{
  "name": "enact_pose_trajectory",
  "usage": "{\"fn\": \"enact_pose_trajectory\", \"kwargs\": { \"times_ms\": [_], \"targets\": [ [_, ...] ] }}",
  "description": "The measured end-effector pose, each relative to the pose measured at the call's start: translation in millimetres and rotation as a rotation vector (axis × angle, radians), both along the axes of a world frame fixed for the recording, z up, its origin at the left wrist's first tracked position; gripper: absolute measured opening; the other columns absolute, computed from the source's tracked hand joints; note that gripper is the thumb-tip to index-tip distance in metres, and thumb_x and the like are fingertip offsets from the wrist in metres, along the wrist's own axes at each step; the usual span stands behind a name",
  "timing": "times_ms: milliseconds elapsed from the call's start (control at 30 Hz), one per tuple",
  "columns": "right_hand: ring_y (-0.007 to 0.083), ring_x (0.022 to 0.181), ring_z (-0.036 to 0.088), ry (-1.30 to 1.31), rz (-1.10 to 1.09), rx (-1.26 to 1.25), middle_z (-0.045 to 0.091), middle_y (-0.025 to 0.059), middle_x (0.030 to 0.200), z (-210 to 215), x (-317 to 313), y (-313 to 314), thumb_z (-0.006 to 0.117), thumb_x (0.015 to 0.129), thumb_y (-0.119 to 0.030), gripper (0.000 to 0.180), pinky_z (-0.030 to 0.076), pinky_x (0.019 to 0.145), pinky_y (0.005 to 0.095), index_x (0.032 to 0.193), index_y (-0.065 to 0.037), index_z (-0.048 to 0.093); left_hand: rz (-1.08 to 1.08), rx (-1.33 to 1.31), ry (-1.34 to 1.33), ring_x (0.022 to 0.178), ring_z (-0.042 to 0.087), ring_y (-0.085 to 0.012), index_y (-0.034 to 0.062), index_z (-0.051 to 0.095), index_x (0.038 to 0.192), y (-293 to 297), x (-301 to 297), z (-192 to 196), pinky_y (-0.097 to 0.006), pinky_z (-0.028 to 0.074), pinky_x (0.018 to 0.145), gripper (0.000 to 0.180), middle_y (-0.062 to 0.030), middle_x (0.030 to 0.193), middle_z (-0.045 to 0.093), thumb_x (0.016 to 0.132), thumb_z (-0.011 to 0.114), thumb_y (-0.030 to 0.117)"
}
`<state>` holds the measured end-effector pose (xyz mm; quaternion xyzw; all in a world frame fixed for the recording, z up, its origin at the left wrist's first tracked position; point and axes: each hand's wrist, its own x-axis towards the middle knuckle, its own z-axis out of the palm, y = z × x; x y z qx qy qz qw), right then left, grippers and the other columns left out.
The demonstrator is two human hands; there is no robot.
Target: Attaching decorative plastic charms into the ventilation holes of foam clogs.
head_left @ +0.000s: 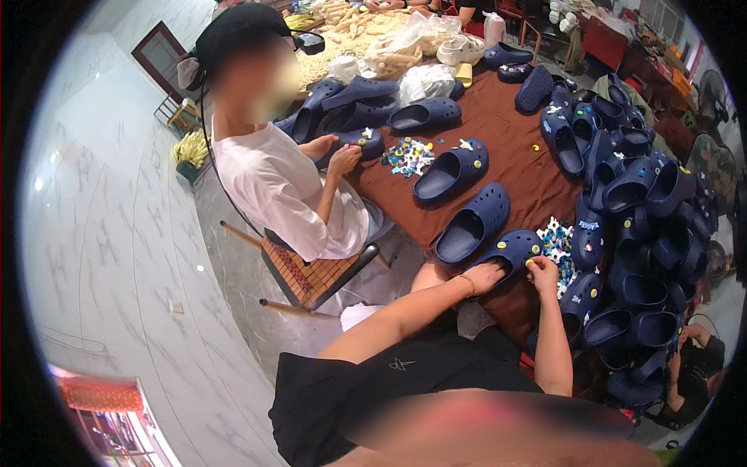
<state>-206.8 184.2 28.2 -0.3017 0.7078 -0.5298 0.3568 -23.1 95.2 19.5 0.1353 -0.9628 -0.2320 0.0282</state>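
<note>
My left hand reaches into the opening of a navy clog and holds it; its fingertips are hidden inside. At the toe of that clog my right hand pinches a small round yellow shoe charm against the holed upper. Other small charms sit on the same upper. Just beyond lies another navy clog, with no charms visible on it. A pile of small white, blue and green charms is spread right beside my right hand.
A large heap of navy clogs covers the right side of the brown cloth. On the left a person in a white shirt handles a clog near a second charm pile. Plastic bags lie at the back.
</note>
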Motion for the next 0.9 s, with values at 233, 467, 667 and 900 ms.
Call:
{"fn": "enact_pose_trajectory", "kwargs": {
  "times_ms": [233,467,667,900],
  "targets": [
    [0.0083,0.044,0.048,-0.006,-0.089,-0.021,0.053,0.0024,0.062,-3,9,3,0.061,0.072,-0.006,0.014,0.038,0.039,0.0201,0.083,-0.001,0.055,0.011,-0.02,0.091,0.094,0.051,-0.0299,0.0031,0.05,0.102,0,0,-7,-0.037,0.04,0.083,0.029,-0.0177,0.1,0.051,0.077,0.038,0.013],
    [0.0076,0.047,0.045,-0.245,-0.108,-0.142,0.053,0.0013,0.062,-17,-1,3,0.059,0.077,-0.019,0.021,0.032,0.039,0.0185,0.089,-0.002,0.056,0.028,-0.011,-0.109,0.081,0.056,-0.0286,0.0051,0.058,0.084,-7,-14,-8,-0.039,0.045,0.071,0.02,-0.016,0.087,0.057,0.076,0.04,0.012],
    [0.0052,0.054,0.051,-0.369,-0.202,0.035,0.059,0.0012,0.074,-12,8,17,0.058,0.078,-0.017,0.014,0.038,0.045,0.0153,0.088,-0.007,0.056,-0.022,-0.036,0.109,0.085,0.053,-0.033,0.003,0.047,0.095,-4,-8,-15,-0.04,0.042,0.075,0.021,-0.0181,0.092,0.052,0.076,0.041,0.009],
    [0.0059,0.053,0.052,-0.435,-0.139,0.023,0.059,0.0025,0.073,-3,11,13,0.058,0.078,-0.018,0.015,0.039,0.044,0.0166,0.086,-0.006,0.056,-0.042,-0.101,0.083,0.087,0.052,-0.0313,0.0032,0.048,0.098,-2,-9,-20,-0.038,0.042,0.076,0.025,-0.0169,0.091,0.053,0.075,0.041,0.008]
  ]
}}
